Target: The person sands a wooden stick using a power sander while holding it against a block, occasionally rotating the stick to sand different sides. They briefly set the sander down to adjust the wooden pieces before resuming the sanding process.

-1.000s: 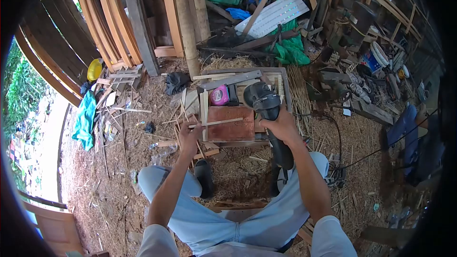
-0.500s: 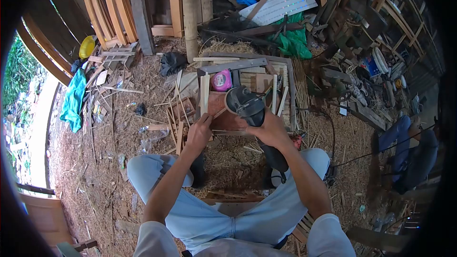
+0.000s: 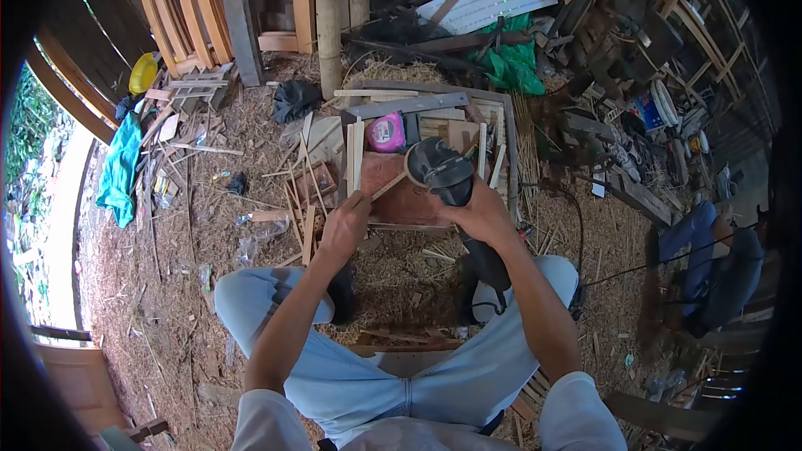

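Left hand [image 3: 345, 224] low on the near edge of the low wooden bench [image 3: 510, 159], grip closed on the near end of a thin pale wooden strip [image 3: 386, 186]. The strip slants up and to the right across a reddish-brown wooden board [image 3: 409, 200]. Right hand [image 3: 482, 215] has its grip wrapped tight round the body of a black angle grinder [image 3: 447, 174], head pointing away from the person. The strip's far end runs right up to the grinder's head; whether disc and wood actually touch, I cannot tell. Just beyond, a round pink tape measure [image 3: 386, 132] sits on the bench beside a long grey metal bar [image 3: 409, 105]. Loose pale slats [image 3: 357, 154] stand along the board's left side, with straw and offcuts on the ground [image 3: 209, 225] all around.
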The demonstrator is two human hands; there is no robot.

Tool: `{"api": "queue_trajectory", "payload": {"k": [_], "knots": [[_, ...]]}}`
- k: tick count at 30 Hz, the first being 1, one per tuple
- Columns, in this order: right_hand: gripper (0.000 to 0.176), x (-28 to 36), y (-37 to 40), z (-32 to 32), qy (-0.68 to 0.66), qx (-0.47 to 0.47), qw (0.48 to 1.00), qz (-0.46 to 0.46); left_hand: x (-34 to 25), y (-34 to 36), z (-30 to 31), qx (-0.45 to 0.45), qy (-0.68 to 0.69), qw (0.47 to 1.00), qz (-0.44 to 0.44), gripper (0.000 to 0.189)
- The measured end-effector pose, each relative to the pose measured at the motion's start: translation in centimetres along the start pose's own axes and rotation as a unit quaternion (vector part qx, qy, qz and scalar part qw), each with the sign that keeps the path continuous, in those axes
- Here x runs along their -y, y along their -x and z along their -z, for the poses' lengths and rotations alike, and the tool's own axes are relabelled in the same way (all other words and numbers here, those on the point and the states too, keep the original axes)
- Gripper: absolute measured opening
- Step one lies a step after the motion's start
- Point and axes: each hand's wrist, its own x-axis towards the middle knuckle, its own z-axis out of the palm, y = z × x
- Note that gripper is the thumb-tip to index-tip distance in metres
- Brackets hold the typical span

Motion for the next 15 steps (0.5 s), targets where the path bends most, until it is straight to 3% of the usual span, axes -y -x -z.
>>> {"api": "queue_trajectory", "payload": {"k": [2,5,11,13,15], "knots": [[0.064,0.8,-0.2,1.0,0.011,-0.006,0.999,-0.053,0.3,0.0,-0.2,-0.001,0.009,1.000,-0.013,0.013],[0.064,-3.3,-2.4,0.6,-0.023,-0.016,0.999,-0.036,0.7,0.1,-0.6,-0.039,0.064,0.997,-0.008,0.007],[0.050,-1.6,-2.7,3.1,0.044,-0.067,0.994,-0.078,-0.1,-0.1,0.4,-0.008,0.033,0.999,0.042,0.012],[0.049,-3.0,-2.7,3.3,0.023,-0.073,0.995,-0.071,0.0,-0.1,0.2,-0.120,0.102,0.986,0.060,0.015],[0.048,-3.1,-2.2,3.2,0.002,-0.079,0.995,-0.063,0.0,0.0,0.1,-0.123,0.105,0.982,0.098,0.016]]}}
